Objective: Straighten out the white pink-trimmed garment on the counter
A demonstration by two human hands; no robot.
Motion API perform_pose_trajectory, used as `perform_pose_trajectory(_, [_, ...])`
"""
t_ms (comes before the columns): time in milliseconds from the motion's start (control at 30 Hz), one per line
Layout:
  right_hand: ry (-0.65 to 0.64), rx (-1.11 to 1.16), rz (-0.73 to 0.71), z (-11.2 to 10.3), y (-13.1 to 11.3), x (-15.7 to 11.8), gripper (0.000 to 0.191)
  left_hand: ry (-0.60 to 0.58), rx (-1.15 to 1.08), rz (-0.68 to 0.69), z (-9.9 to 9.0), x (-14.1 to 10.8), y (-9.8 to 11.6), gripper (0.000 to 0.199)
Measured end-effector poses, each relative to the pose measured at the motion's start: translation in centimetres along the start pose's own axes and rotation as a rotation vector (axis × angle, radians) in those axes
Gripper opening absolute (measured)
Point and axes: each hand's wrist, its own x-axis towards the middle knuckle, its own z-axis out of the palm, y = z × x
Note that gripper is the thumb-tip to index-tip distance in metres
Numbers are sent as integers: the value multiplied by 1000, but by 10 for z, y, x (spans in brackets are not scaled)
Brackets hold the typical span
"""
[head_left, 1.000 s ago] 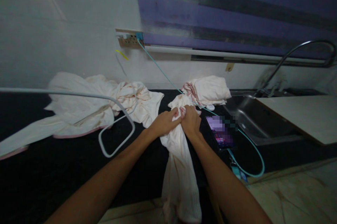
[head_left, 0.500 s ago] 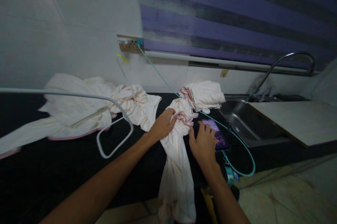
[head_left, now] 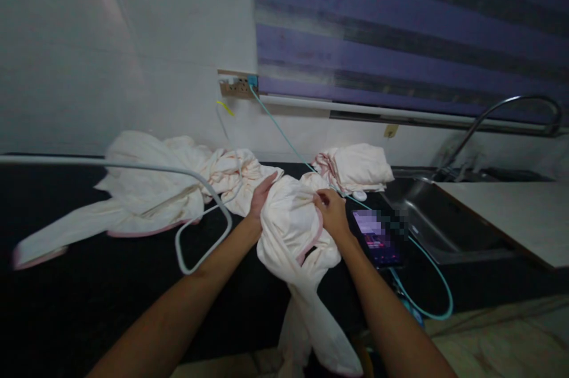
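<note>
Cloth (head_left: pixel 291 230), pale with pink trim, lies bunched on the dark counter (head_left: pixel 89 295) just left of the phone (head_left: pixel 377 239), its tail hanging off the edge. Left hand (head_left: pixel 259 200) cups it, fingers together; right hand (head_left: pixel 331 212) pinches a fold. Tugging sideways could snag the teal cable (head_left: pixel 427 307), dragging the phone off.

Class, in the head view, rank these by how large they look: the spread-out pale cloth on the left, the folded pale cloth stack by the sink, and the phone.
1. Spread-out pale cloth.
2. Folded pale cloth stack.
3. Phone, though it lies nearer the camera than the stack, so this ranking is unsure.
</note>
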Motion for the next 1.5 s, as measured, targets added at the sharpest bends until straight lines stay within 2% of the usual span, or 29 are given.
perform_pose_trajectory(100, [24,3,16,-3,3,-2,21,50,28,82,-2,-1,10,36])
perform_pose_trajectory(133, [41,1,22,-4,2,-2,22,101,75,135,-5,1,12,34])
perform_pose_trajectory(200, [75,2,39,-5,1,-2,23,280,258,275,-17,9,14,36])
perform_pose_trajectory(300, [59,-10,56,-5,0,-3,22,630,802,560,-38,19,15,42])
perform_pose_trajectory(333, [38,-19,62,-4,0,-3,21,694,1019,652,-43,20,15,43])
perform_pose_trajectory(367, [22,-26,70,-3,1,-3,21,704,1219,728,-46,19,13,42])
perform_pose_trajectory(400, [14,-32,80,-3,2,-3,21,656,1380,778,-46,18,10,40])
perform_pose_trajectory(467, [19,-33,95,-2,4,-4,22,410,1581,779,-36,11,-3,28])
perform_pose_trajectory(533, [36,-19,106,-2,4,-3,24,95,1680,673,-18,4,-22,13])
perform_pose_trajectory(600, [68,-6,126,-3,4,-2,24,-101,1726,576,2,-2,-42,8])
perform_pose_trajectory(667, [128,-4,162,-4,4,-2,24,-177,1700,535,15,-7,-57,14])
perform_pose_trajectory(733, [192,-7,193,-6,3,-1,22,-208,1637,490,22,-11,-62,22])
perform_pose_trajectory(800, [218,-6,206,-7,1,0,22,-211,1584,405,23,-13,-61,26])
perform_pose_trajectory(900, [183,14,199,-8,-1,0,20,-165,1508,296,22,-14,-55,28])
perform_pose_trajectory(967, [159,36,191,-8,-2,0,18,-191,1455,248,22,-13,-50,30])
perform_pose_trajectory(1067, [184,75,202,-7,-2,1,19,-396,1338,47,27,-15,-36,30])
perform_pose_trajectory(1200, [241,82,220,-8,1,3,21,-819,1036,-483,38,-26,-15,30])
perform_pose_trajectory(1267, [240,65,227,-7,3,4,20,-913,925,-669,43,-30,-11,29])
perform_pose_trajectory(1300, [232,57,230,-7,5,4,19,-882,894,-667,43,-30,-13,28])
perform_pose_trajectory(1333, [218,51,231,-6,6,5,19,-800,868,-603,43,-29,-15,26])
perform_pose_trajectory(1433, [144,68,237,-3,12,7,16,-434,701,-279,35,-20,-26,23])
perform_pose_trajectory(1500, [90,107,240,-2,14,8,15,-241,515,-149,26,-13,-30,21])
